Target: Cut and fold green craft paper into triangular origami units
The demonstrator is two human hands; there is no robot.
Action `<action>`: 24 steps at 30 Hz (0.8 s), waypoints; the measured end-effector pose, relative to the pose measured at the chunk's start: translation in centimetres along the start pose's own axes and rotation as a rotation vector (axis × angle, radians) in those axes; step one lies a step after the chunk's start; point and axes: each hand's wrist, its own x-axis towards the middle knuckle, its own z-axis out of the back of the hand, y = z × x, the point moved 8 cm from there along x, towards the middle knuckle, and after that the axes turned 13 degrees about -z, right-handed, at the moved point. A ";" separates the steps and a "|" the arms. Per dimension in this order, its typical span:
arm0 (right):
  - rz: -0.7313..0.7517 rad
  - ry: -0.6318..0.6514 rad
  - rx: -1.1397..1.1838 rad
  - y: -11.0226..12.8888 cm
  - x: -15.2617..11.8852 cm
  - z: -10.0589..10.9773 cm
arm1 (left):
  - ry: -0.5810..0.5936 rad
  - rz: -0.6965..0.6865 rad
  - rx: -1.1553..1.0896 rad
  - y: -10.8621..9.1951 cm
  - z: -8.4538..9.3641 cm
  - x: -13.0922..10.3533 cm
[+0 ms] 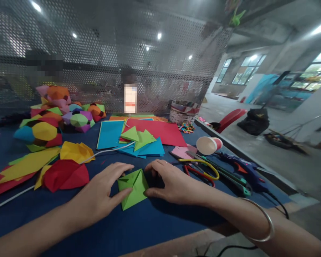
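Note:
A small square of green folded paper (133,191) lies on the blue tabletop, its flaps folded in toward the middle. My left hand (104,191) holds it from the left, thumb on its face and fingers along the upper left edge. From the right, my right hand (167,182) grips it with the thumb at the side edge and bent fingers near the top corner; their tips are partly hidden. Just beyond are folded green paper pieces (144,138) on blue and red sheets. Red folded paper (65,175) lies left of my left hand.
Scissors with yellow and red handles (203,167), a green cutter knife (230,178), a blue glue gun (246,171) and a tipped paper cup (208,145) lie right. Colourful paper balls (45,130) pile up left. A woven basket (184,111) stands by the perforated metal screen (101,71).

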 end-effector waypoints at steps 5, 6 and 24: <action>0.006 0.019 0.057 -0.2 1.0 -0.2 | 0.130 0.091 -0.037 0.5 -0.5 1.8; 0.012 0.023 0.066 -0.3 1.2 -0.2 | 0.153 0.101 -0.030 0.6 -0.4 2.2; 0.018 -0.063 0.504 -0.5 6.2 0.9 | 0.158 0.236 -0.079 3.9 2.5 5.3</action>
